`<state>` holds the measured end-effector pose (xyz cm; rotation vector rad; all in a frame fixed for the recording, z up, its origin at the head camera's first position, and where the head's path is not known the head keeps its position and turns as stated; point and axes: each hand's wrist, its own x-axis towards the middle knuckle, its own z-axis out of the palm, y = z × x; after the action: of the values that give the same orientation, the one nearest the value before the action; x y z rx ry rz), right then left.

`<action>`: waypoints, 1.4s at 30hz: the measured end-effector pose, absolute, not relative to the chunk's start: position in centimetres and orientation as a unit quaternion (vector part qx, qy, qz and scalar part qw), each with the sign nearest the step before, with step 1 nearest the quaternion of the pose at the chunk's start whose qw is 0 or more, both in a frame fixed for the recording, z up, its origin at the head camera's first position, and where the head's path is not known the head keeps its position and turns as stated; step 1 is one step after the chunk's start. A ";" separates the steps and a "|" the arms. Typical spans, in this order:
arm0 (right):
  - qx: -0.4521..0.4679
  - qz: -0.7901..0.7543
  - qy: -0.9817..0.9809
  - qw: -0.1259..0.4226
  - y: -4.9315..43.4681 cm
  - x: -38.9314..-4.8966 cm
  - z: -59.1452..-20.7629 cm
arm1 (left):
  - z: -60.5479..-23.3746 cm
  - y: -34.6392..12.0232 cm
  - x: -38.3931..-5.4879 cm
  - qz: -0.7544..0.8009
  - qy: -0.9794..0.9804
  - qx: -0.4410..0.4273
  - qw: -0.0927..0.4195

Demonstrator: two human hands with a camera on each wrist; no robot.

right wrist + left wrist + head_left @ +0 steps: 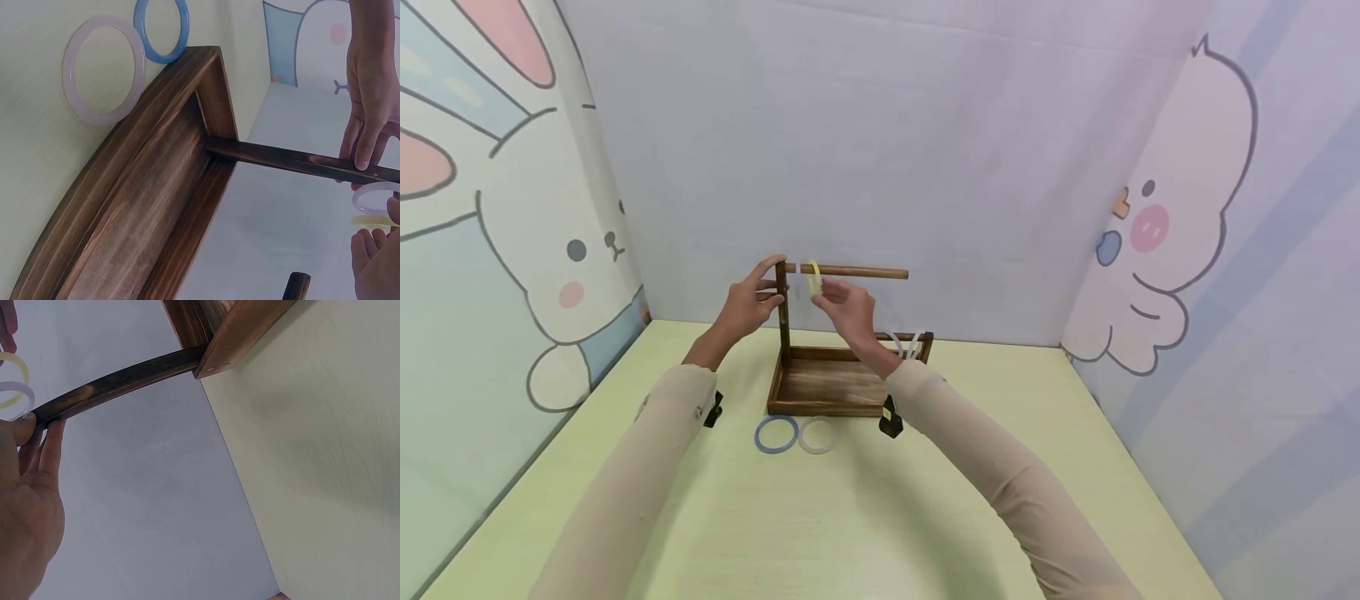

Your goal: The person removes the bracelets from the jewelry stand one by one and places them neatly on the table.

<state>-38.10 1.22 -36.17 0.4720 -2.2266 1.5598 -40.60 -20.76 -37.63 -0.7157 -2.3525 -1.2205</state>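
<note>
My left hand [747, 304] grips the top of the dark upright post [125, 381] of a wooden bangle stand, thumb on one side and fingers on the other. From that post a round wooden rod [865, 272] runs to the right. A yellow bangle [815, 279] hangs around the rod, and my right hand [850, 312] pinches its lower right side between thumb and fingertips. Closer to the post, a pale lilac bangle [357, 201] also hangs on the rod. The right wrist view cuts off part of both hands.
A shallow wooden tray [827, 410] forms the stand's base. Before it, a blue bangle [777, 434] and a pale pink bangle [818, 435] lie flat on the light table [737, 517]. Whitish rings [914, 342] lean at the tray's right end. A cloth wall stands behind.
</note>
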 end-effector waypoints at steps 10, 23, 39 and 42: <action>0.159 0.547 -0.797 0.200 0.4 -38.5 -36.0 | -37.6 -20.8 -40.6 -0.434 -0.842 -0.257 0.192; 0.166 0.546 -0.794 0.208 0.7 -38.5 -35.8 | -37.6 -20.7 -40.7 -0.430 -0.845 -0.253 0.194; 0.182 0.588 -0.766 0.184 2.0 -38.6 -36.3 | -37.6 -20.8 -40.5 -0.430 -0.844 -0.254 0.196; 0.181 0.593 -0.763 0.181 2.3 -38.5 -36.3 | -37.7 -20.8 -40.5 -0.429 -0.844 -0.256 0.197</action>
<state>-38.47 2.34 -36.27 0.5109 -2.1558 1.6746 -40.53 -20.81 -37.69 -0.7162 -2.3630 -1.1999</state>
